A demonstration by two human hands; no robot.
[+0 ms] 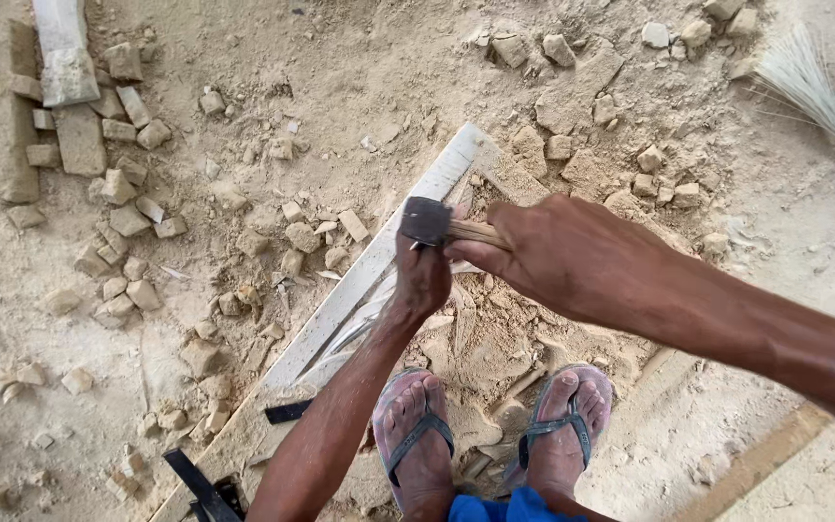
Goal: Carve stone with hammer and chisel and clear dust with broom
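- Packages: none visible in the scene.
- Labels: none visible on any item.
- Signs: none visible.
- Screens: none visible.

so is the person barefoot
No, both feet wear flip-flop sandals, standing on the dusty stone slab.

Stone-carving yard: dusty stone chips [128, 220].
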